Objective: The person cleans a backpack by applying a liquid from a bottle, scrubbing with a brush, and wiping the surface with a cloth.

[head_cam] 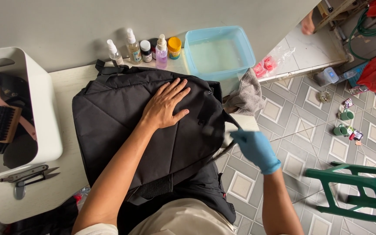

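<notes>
My bare left hand (165,105) lies flat, fingers spread wide, on a black backpack (122,126) that covers the middle of the white table (62,174). My right hand (253,146), in a blue glove, is closed on sth thin and dark at the bag's right edge; blurred, can't tell what. Behind the bag: a row of spray bottles (146,51) and a pale blue tub (218,52) w/ a grey cloth (249,93) beside it. Left: white bin (35,104) w/ a brush (4,125); snips (29,174) in front.
</notes>
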